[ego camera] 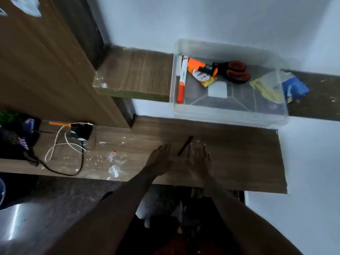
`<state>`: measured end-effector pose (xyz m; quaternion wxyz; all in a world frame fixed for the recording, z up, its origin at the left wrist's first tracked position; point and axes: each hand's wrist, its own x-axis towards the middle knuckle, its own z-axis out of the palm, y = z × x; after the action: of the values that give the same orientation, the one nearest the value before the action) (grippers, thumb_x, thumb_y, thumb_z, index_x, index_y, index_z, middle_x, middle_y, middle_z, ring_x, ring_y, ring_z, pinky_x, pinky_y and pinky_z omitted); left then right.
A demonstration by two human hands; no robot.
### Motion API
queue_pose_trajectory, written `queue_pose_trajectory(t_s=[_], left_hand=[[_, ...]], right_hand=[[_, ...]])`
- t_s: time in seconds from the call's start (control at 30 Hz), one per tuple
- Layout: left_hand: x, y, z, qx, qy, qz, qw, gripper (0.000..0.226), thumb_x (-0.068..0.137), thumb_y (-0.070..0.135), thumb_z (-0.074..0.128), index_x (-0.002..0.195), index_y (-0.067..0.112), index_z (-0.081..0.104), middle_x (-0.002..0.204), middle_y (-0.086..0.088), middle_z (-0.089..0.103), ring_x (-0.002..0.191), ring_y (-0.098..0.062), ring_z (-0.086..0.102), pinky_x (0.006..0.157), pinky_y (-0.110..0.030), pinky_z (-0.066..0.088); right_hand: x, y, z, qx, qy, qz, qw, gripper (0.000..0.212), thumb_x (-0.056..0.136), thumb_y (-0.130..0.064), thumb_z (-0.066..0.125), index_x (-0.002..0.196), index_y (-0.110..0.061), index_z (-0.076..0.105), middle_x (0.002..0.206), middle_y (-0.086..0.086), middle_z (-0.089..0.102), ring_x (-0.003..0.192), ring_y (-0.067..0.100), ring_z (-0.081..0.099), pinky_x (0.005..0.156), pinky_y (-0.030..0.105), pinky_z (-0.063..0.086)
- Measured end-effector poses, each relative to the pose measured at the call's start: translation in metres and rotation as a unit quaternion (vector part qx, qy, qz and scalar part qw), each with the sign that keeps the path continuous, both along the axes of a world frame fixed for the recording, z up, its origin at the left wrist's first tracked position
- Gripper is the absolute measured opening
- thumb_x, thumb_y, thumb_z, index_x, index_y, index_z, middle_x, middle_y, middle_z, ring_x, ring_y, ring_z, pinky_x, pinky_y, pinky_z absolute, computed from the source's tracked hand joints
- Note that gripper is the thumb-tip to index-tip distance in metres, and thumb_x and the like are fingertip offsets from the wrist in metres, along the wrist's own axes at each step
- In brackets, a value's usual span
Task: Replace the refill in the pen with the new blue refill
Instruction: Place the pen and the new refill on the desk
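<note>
I see a wooden desk from above, w/ both of the person's bare forearms reaching in from the near edge. The left hand lies palm down on the desk, fingers stretched out and close together, holding nothing. The right hand also lies flat, fingers slightly spread, empty. Between the two hands, just beside the right hand's fingers, a dark pen lies on the desk, slanting toward the far right; I can't tell if any finger touches it, the frame is blurred. I can't pick out a blue refill anywhere.

Far of the hands, a clear plastic bin sits on a raised wooden shelf. Inside it, left to right: an orange-and-white marker along the left wall, an orange highlighter, black-and-orange scissors, a small white square item and a yellow packet at the right wall. A blue packet lies on the shelf just right of the bin.

On the desk's left side: a black charger block, a white cord and a black cable, well apart from the hands. Pale scraps are scattered in between.
</note>
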<state>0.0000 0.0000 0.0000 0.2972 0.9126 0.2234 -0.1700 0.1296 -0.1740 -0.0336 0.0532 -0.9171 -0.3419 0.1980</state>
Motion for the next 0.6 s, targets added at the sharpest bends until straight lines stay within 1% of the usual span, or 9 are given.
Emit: queue_pose_trajectory(t_s=[0.03,0.07,0.13,0.23,0.3,0.37,0.4,0.5,0.6], left_hand=[[0.004,-0.006,-0.015,0.013,0.002,-0.013,1.000,0.078,0.103,0.035,0.058,0.167,0.006,0.025,0.174,-0.015,0.031,0.157,-0.036,0.035,0.121,-0.044,0.036],[0.006,-0.010,-0.028,0.023,-0.001,-0.016,1.000,0.078,0.103,0.035,0.058,0.168,0.005,0.024,0.175,-0.015,0.030,0.158,-0.035,0.035,0.122,-0.042,0.034],[0.008,-0.016,-0.060,0.053,-0.018,-0.038,0.998,0.081,0.102,0.034,0.058,0.169,0.007,0.022,0.176,-0.014,0.028,0.157,-0.035,0.036,0.124,-0.041,0.032],[0.017,-0.023,-0.125,0.077,-0.066,-0.043,0.994,0.081,0.097,0.035,0.060,0.169,0.019,0.026,0.175,-0.010,0.032,0.152,-0.034,0.043,0.119,-0.047,0.043],[0.023,-0.030,-0.156,0.112,-0.097,-0.027,0.989,0.070,0.098,0.043,0.058,0.164,0.033,0.038,0.170,-0.011,0.040,0.143,-0.036,0.050,0.111,-0.052,0.048],[0.026,-0.039,-0.179,0.167,-0.116,-0.014,0.979,0.053,0.101,0.051,0.055,0.154,0.045,0.050,0.164,-0.011,0.047,0.134,-0.036,0.053,0.105,-0.051,0.047],[0.026,-0.045,-0.187,0.188,-0.138,-0.007,0.972,0.047,0.103,0.054,0.053,0.149,0.047,0.054,0.163,-0.010,0.048,0.134,-0.035,0.054,0.105,-0.051,0.045],[0.027,-0.052,-0.200,0.223,-0.195,0.035,0.955,0.041,0.104,0.053,0.052,0.143,0.042,0.062,0.157,-0.005,0.055,0.133,-0.032,0.056,0.109,-0.051,0.042],[0.024,-0.060,-0.210,0.203,-0.245,0.068,0.946,0.039,0.102,0.042,0.058,0.139,0.032,0.068,0.147,-0.006,0.062,0.127,-0.033,0.059,0.098,-0.048,0.050]], right_hand=[[0.002,0.001,-0.021,0.006,-0.005,0.005,1.000,0.082,0.094,-0.046,0.058,0.166,-0.020,0.027,0.175,0.011,0.021,0.161,0.041,0.020,0.121,0.061,0.034],[0.003,0.000,-0.039,0.011,-0.012,-0.014,1.000,0.082,0.093,-0.048,0.059,0.164,-0.020,0.031,0.174,0.012,0.026,0.159,0.042,0.025,0.118,0.061,0.037],[0.008,-0.001,-0.078,0.019,-0.010,-0.026,0.999,0.078,0.094,-0.052,0.056,0.162,-0.021,0.035,0.172,0.013,0.030,0.157,0.042,0.029,0.116,0.062,0.038],[0.009,-0.002,-0.128,0.066,-0.020,-0.029,0.997,0.072,0.100,-0.054,0.046,0.163,-0.019,0.036,0.172,0.013,0.029,0.158,0.041,0.026,0.119,0.062,0.032],[0.010,-0.007,-0.146,0.087,-0.048,-0.024,0.995,0.068,0.102,-0.051,0.046,0.163,-0.022,0.036,0.173,0.012,0.027,0.159,0.039,0.025,0.121,0.061,0.029],[0.008,-0.015,-0.163,0.097,-0.075,-0.015,0.992,0.064,0.104,-0.049,0.046,0.162,-0.025,0.037,0.174,0.011,0.025,0.161,0.036,0.022,0.125,0.056,0.024],[0.004,-0.017,-0.167,0.103,-0.090,-0.013,0.991,0.063,0.104,-0.048,0.046,0.162,-0.026,0.038,0.174,0.010,0.025,0.161,0.035,0.021,0.126,0.054,0.022],[0.003,-0.020,-0.173,0.128,-0.118,-0.010,0.985,0.063,0.103,-0.048,0.047,0.161,-0.024,0.040,0.174,0.007,0.028,0.162,0.031,0.021,0.127,0.052,0.021],[0.002,-0.022,-0.177,0.138,-0.131,-0.013,0.982,0.063,0.103,-0.049,0.046,0.159,-0.021,0.043,0.172,0.006,0.031,0.161,0.031,0.024,0.127,0.052,0.024]])
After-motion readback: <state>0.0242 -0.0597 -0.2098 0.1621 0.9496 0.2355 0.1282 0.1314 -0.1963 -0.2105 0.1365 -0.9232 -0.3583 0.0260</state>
